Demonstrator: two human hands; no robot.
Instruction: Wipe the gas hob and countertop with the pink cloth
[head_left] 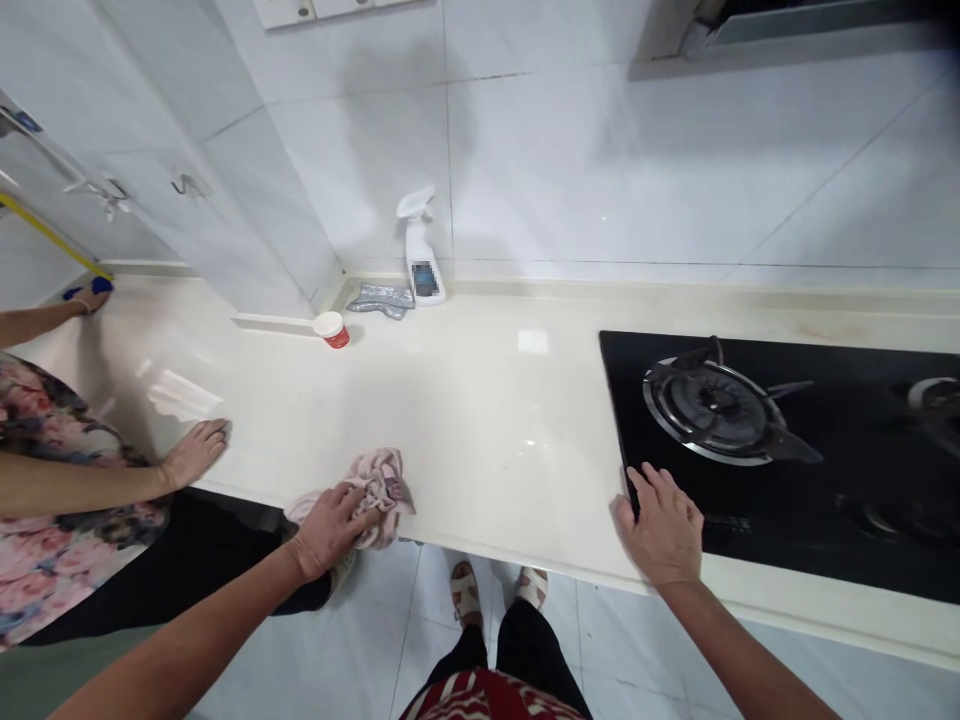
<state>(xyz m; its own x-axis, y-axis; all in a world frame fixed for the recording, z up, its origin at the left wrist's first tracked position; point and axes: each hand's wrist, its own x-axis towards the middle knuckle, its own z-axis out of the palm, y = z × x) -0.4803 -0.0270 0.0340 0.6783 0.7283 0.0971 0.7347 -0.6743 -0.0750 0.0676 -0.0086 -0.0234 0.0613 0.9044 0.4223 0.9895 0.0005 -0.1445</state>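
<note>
A crumpled pale pink cloth [386, 485] lies at the front edge of the white countertop [480, 400], part of it hanging toward the edge. My left hand [334, 528] is on top of it, fingers curled over the folds and pressing it down. To the right, my right hand [664, 525] rests with fingers spread across the left front corner of the black gas stove [787, 510]. Nothing is in that hand. The round burner [709, 405] is just beyond its fingertips.
A white spray bottle [424, 255] stands against the tiled wall beside a folded silver-grey cloth [382, 300]. Nearby is a small red-and-white tub [332, 330]. At left, a co-worker leans on the counter, one hand [196, 452] flat, the other [94, 295] on something blue in the far corner.
</note>
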